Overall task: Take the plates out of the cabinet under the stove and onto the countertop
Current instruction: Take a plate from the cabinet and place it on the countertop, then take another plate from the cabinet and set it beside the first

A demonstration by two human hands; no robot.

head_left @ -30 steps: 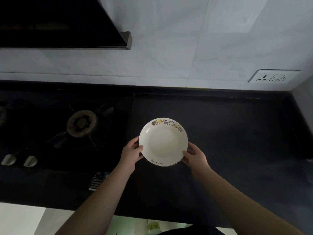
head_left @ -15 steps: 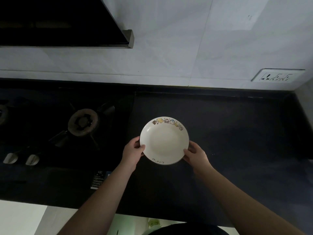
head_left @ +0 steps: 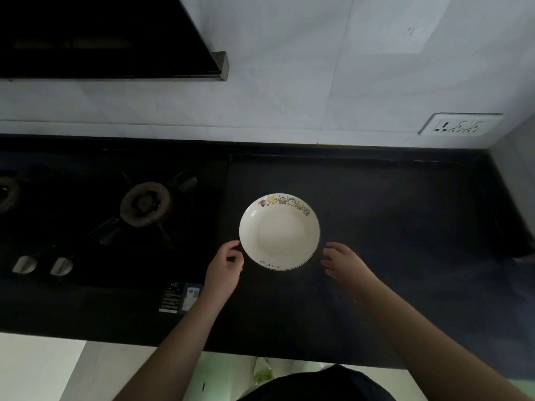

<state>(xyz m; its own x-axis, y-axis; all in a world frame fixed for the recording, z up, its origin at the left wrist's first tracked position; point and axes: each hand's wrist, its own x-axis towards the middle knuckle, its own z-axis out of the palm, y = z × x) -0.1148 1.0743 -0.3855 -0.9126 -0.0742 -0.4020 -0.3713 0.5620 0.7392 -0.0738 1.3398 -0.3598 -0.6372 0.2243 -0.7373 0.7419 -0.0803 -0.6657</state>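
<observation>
We saw the plate (head_left: 279,231) lying flat on the dark counter (head_left: 390,227), just right of the stove (head_left: 115,221) and near the counter's middle. Its rim carried small cartoon figures on the far side and a short word on the near side. Our left hand (head_left: 224,266) sat just beside the plate's near-left edge, its grip wide and holding nothing, a dark gap showing between fingers and rim. Our right hand (head_left: 344,263) sat just beside the near-right edge, its grip likewise wide and empty. A wall socket (head_left: 459,125) was at the far right.
</observation>
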